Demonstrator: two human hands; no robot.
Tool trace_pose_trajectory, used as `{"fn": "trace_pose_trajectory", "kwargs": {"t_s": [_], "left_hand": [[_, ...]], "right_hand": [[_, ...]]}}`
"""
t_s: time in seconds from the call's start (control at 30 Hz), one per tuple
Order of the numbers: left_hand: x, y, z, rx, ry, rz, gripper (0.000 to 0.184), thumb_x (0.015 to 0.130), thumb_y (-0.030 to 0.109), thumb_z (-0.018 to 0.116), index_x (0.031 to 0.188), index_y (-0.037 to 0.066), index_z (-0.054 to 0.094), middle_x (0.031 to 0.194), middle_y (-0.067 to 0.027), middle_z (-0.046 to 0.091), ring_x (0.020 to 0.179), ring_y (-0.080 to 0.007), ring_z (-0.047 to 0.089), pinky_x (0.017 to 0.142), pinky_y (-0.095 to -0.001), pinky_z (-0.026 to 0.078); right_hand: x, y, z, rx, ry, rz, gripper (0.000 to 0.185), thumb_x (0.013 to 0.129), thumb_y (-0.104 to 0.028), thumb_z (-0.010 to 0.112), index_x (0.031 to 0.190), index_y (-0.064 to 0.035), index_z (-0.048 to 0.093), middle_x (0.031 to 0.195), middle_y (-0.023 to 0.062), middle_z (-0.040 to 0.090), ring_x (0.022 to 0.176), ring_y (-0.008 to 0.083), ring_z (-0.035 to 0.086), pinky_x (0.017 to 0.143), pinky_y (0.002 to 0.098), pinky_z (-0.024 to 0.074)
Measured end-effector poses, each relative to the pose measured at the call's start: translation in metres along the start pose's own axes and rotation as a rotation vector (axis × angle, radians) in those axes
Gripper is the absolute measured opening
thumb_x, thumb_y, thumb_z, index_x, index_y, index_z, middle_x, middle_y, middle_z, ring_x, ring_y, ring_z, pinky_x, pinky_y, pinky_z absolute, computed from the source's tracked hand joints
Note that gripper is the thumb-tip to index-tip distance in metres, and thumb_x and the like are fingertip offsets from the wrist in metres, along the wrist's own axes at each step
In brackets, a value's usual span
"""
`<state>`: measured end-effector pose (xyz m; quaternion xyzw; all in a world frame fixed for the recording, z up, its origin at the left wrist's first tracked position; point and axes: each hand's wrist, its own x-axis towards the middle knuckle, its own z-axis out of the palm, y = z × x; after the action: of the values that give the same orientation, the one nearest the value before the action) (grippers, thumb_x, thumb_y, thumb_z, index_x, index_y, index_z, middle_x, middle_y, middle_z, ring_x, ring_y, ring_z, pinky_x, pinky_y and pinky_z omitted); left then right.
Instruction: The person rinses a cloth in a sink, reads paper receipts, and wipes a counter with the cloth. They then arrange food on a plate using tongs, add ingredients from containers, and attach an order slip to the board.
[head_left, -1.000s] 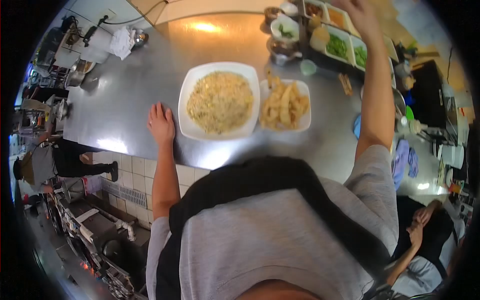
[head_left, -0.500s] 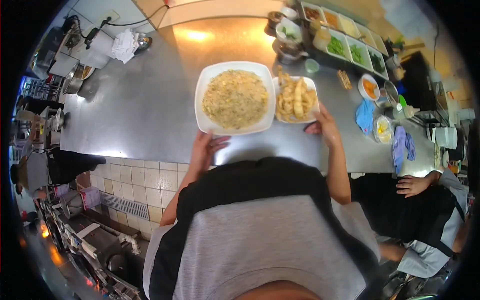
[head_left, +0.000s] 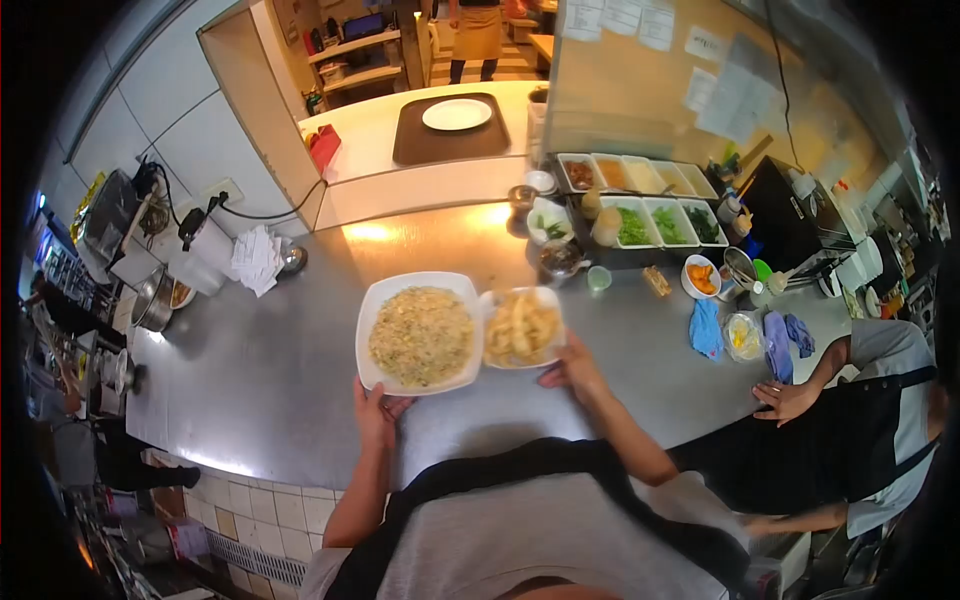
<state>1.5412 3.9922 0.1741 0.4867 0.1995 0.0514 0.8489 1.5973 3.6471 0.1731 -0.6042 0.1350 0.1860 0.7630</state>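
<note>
My left hand [head_left: 377, 410] grips the near-left corner of a large square white plate [head_left: 366, 330], thumb at the rim and fingers underneath. A broad heap of fried rice [head_left: 422, 337] with green and yellow bits covers it. My right hand [head_left: 577, 370] is closed on the right edge of a smaller white dish [head_left: 557, 298]. Pale golden fried strips [head_left: 523, 328], slightly blurred, are piled in this dish. Plate and dish are side by side, edges touching or nearly so, over the steel counter [head_left: 270, 370]. Whether their bases rest on the metal cannot be made out.
Beyond the counter, a brown tray [head_left: 405, 140] with a white oval plate [head_left: 456, 114] lies on the pass ledge. Ingredient containers [head_left: 640, 225] line the back right. Blue cloth [head_left: 705, 328] lies at right, near a co-worker's hand [head_left: 785, 400] on the counter edge.
My view has tilted up, bringing the pass ledge and tray into sight. Both hands, with the plate and dish, have shifted left relative to the containers. My grip looks the same.
</note>
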Motion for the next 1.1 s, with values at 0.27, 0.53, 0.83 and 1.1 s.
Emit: {"fn": "trace_pose_trajectory", "kwargs": {"t_s": [0.27, 0.53, 0.83, 1.1], "left_hand": [[0.133, 0.040, 0.004, 0.037, -0.003, 0.084, 0.037, 0.095, 0.015, 0.039, 0.131, 0.014, 0.034, 0.105, -0.0144, 0.058, 0.072, -0.0254, 0.065, 0.064, -0.0335, 0.057], [0.243, 0.050, 0.024, 0.007, 0.001, 0.113, 0.034, 0.095, 0.017, 0.041, 0.128, 0.013, 0.034, 0.108, -0.0139, 0.057, 0.069, -0.0268, 0.065, 0.060, -0.0331, 0.056], [0.294, 0.031, 0.040, -0.201, 0.033, 0.077, 0.057, 0.094, 0.033, 0.048, 0.141, 0.013, 0.023, 0.120, -0.0136, 0.050, 0.097, -0.0248, 0.057, 0.084, -0.0375, 0.047], [0.152, -0.033, -0.011, 0.712, -0.142, 0.471, 0.036, 0.090, 0.021, 0.056, 0.120, 0.003, 0.053, 0.124, -0.0144, 0.050, 0.107, -0.0251, 0.054, 0.093, -0.0309, 0.041]], "right_hand": [[0.130, -0.038, 0.066, -0.059, 0.032, -0.078, 0.046, 0.095, -0.018, 0.030, 0.141, -0.0219, 0.023, 0.085, 0.0154, 0.058, 0.051, 0.0214, 0.060, 0.045, 0.0324, 0.0529], [0.245, -0.084, 0.089, -0.082, 0.037, -0.101, 0.044, 0.094, -0.021, 0.028, 0.138, -0.0223, 0.030, 0.078, 0.0114, 0.056, 0.049, 0.0197, 0.059, 0.046, 0.0323, 0.0530], [0.289, -0.079, 0.093, 0.135, 0.135, -0.201, 0.069, 0.094, -0.035, 0.047, 0.146, -0.0145, 0.008, 0.094, 0.0134, 0.055, 0.062, 0.0203, 0.060, 0.052, 0.0301, 0.0527], [0.171, -0.010, 0.080, -0.378, 0.057, -0.693, 0.037, 0.091, -0.018, 0.053, 0.125, -0.0046, 0.048, 0.094, 0.0108, 0.058, 0.085, 0.0191, 0.059, 0.071, 0.0296, 0.0497]]}}
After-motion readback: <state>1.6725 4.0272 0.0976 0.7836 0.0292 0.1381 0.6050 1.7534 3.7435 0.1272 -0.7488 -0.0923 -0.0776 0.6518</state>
